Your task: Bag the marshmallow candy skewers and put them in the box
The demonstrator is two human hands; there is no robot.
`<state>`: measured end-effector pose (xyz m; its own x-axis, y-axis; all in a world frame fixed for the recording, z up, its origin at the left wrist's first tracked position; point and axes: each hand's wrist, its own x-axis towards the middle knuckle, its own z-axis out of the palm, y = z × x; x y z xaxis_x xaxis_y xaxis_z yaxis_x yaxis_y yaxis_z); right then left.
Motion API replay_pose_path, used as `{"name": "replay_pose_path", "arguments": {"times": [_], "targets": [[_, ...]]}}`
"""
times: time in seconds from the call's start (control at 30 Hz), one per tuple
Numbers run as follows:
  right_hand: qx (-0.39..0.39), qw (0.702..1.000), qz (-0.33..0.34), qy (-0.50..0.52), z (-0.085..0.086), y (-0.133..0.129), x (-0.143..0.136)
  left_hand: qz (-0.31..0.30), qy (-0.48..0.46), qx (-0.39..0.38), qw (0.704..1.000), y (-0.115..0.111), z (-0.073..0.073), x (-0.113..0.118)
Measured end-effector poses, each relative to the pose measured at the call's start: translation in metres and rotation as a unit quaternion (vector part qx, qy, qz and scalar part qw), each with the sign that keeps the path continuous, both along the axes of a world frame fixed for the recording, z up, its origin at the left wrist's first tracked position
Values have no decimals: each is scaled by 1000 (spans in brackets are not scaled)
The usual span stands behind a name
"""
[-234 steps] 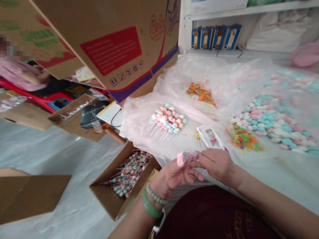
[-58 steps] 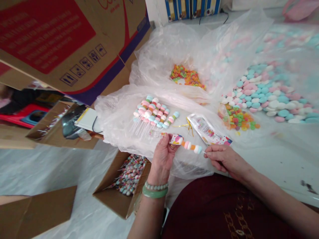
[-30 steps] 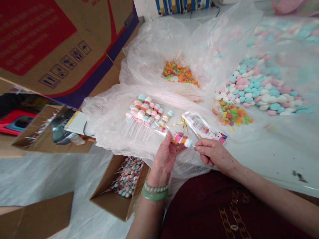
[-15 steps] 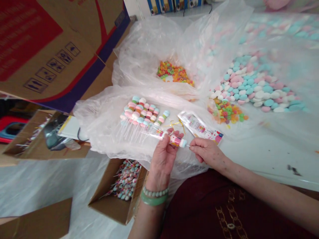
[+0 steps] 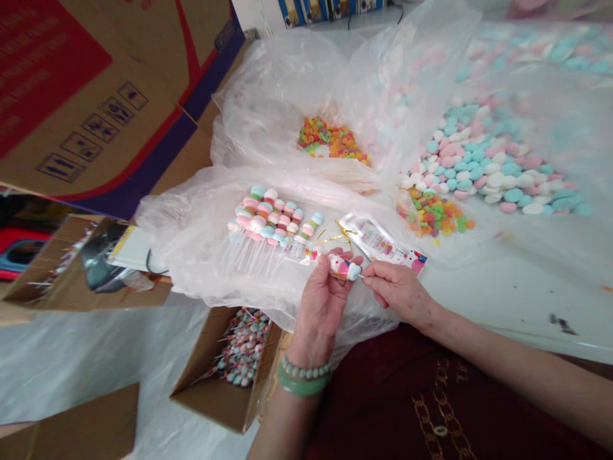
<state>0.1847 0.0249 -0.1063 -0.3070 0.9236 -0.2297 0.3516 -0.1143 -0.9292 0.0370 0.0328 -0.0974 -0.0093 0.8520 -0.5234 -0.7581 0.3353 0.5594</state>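
Observation:
My left hand point(image 5: 322, 300) is closed around a marshmallow candy skewer point(image 5: 341, 268) inside a clear printed wrapper. The wrapper's far end reaches out past my thumb to the left. At the near end, my right hand point(image 5: 400, 291) pinches the white stick just below the pale blue piece. Gold twist ties point(image 5: 335, 238) lie just beyond my left fingers. A stack of printed wrappers point(image 5: 378, 241) rests behind my right hand. To the left, several unwrapped candy skewers point(image 5: 271, 214) lie in rows, their sticks toward me.
Ring gummies point(image 5: 335, 139) and a pile of pink, white and blue marshmallows point(image 5: 498, 169) lie among plastic sheeting point(image 5: 287, 76). A large carton point(image 5: 110, 83) stands at the left. Below the table edge, an open cardboard box point(image 5: 196, 393) holds many wrapped skewers.
My left hand has moved slightly right, toward my right hand, and the wrapper sits further over the skewer's stick end. The view has shifted a little.

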Motion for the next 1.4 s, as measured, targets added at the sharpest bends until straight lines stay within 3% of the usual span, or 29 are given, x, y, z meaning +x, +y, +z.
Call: {"name": "replay_pose_path", "arguments": {"times": [0.17, 0.37, 0.67, 0.77, 0.9, 1.23, 1.33, 1.4], "targets": [[174, 961, 50, -209, -8, -1, 3, 68, 22, -33, 997, 7, 0, -11], [190, 933, 106, -288, -3, 0, -1, 112, -7, -20, 993, 9, -2, -1], [247, 903, 176, -305, -2, -10, -5, 102, -12, -49, 993, 10, -2, 7], [219, 913, 162, -305, -1, -10, -4, 80, -16, -47, 996, 11, -3, -3], [171, 935, 90, -297, -3, -5, 1, 24, 8, -30, 999, 11, -3, -21], [279, 936, 54, -209, -4, -7, 7, 78, 8, -21, 997, 13, -8, -23], [238, 954, 54, -171, -1, -8, 5, 85, -3, -8, 996, 14, -6, -22], [160, 979, 44, -119, 0, -8, 4, 89, 0, 0, 996, 14, -4, -22]]}}
